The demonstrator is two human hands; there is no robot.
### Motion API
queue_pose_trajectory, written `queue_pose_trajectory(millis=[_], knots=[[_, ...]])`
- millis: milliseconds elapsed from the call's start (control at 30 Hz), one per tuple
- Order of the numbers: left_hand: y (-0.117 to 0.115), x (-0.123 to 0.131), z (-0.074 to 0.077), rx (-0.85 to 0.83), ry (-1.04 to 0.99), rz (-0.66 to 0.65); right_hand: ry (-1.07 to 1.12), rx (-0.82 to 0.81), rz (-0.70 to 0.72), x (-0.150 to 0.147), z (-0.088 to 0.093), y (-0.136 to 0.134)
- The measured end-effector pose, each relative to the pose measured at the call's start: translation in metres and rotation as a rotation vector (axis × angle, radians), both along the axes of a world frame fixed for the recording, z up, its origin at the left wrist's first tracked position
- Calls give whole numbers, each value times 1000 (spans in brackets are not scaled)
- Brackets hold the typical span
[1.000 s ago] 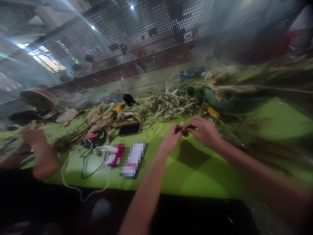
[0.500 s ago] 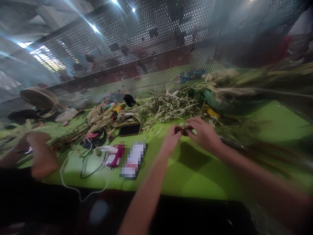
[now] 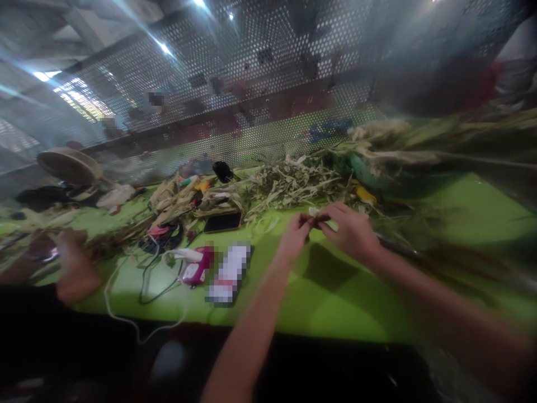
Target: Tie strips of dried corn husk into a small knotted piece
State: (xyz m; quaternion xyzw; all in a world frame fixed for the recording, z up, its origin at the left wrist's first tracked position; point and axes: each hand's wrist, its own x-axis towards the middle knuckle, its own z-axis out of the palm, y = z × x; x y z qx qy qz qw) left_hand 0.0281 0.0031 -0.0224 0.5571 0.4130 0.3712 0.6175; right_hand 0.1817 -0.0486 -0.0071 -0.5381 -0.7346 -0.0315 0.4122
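Note:
My left hand [image 3: 296, 235] and my right hand [image 3: 347, 225] meet above the green table [image 3: 335, 313], fingertips pressed together around something small. A pale bit [image 3: 314, 211] shows at the top between the fingers; the rest of the piece is hidden by them. Both hands are closed in a pinch. Just beyond them lies a heap of dried, pale green and tan plant strips [image 3: 293, 182]. A blurred yellow object [image 3: 364, 195] is behind my right hand.
Left of my hands are a dark phone [image 3: 222, 222], a magenta device [image 3: 197, 267] with cables and a pixelated white item [image 3: 229, 274]. Another person's hands [image 3: 69, 240] work at the far left. A perforated metal screen [image 3: 251, 112] stands behind; a dark green container [image 3: 377, 173] sits back right.
My fingers have shifted slightly around the small piece, and the hands stay in nearly the same place. The other person's hands at the left have moved a little apart.

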Motion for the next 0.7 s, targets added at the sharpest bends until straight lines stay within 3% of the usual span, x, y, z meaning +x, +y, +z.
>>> queue_pose_trajectory(millis=[200,700], knots=[[0,0,0,74,6,-35,-18,9,-17,0,0,0],[-2,1,0,27,-35,28,-36,-3,-9,0,1,1]])
